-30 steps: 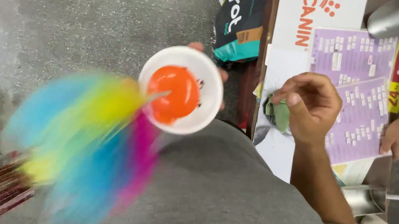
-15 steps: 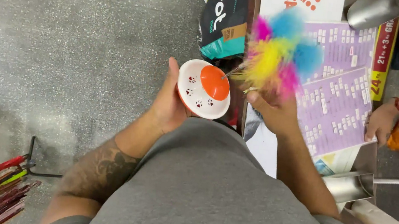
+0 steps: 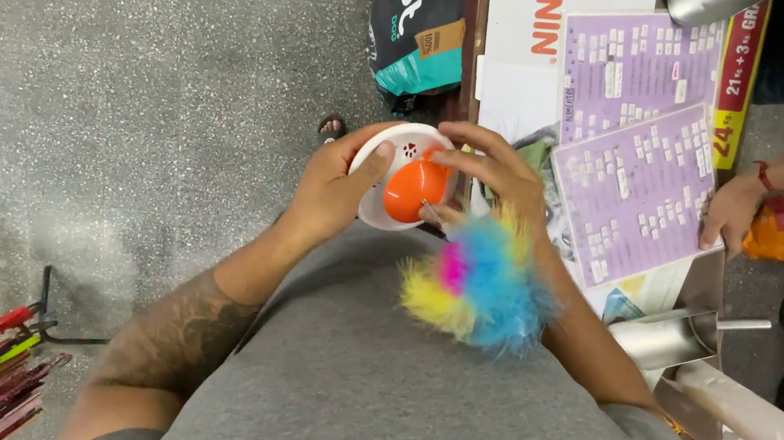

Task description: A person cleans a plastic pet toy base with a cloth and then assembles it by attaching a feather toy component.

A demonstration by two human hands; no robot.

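The fingers of the left hand (image 3: 336,187) were curled around the left rim of a white round toy (image 3: 388,174), with the thumb pressed on its top. The right hand (image 3: 498,179) pinched the orange dome (image 3: 413,191) in the middle of the toy. A bunch of coloured feathers (image 3: 479,287) hung just near the right hand, over the grey shirt (image 3: 390,391). Far right, another person's hand (image 3: 731,209) rested on purple sheets (image 3: 634,181).
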